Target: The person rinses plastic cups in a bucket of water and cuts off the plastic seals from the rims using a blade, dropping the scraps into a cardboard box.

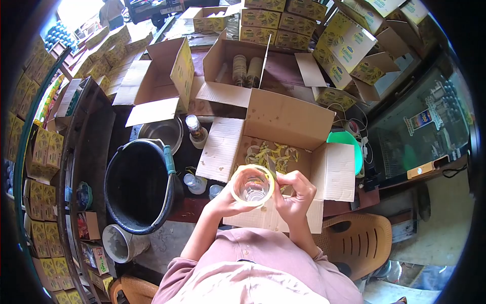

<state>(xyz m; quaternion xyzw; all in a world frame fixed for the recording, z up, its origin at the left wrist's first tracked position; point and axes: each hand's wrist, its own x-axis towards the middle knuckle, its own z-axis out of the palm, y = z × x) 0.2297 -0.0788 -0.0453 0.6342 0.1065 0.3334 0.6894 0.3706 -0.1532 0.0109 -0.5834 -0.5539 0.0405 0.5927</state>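
Clasping the cup (253,188) in the left hand (223,201), open end up; pinching the blade (272,164) in the right hand (296,196), close by the cup's right side, pointing away.

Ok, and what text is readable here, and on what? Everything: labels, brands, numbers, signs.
"Lemon": large yellow carton, upper right.
"Lemon": carton just below it.
Too small or blurred: stacked cartons at the top, left-side cartons, sticker on the glass-fronted cabinet.
Clear cup in the left hand: none I can make out.
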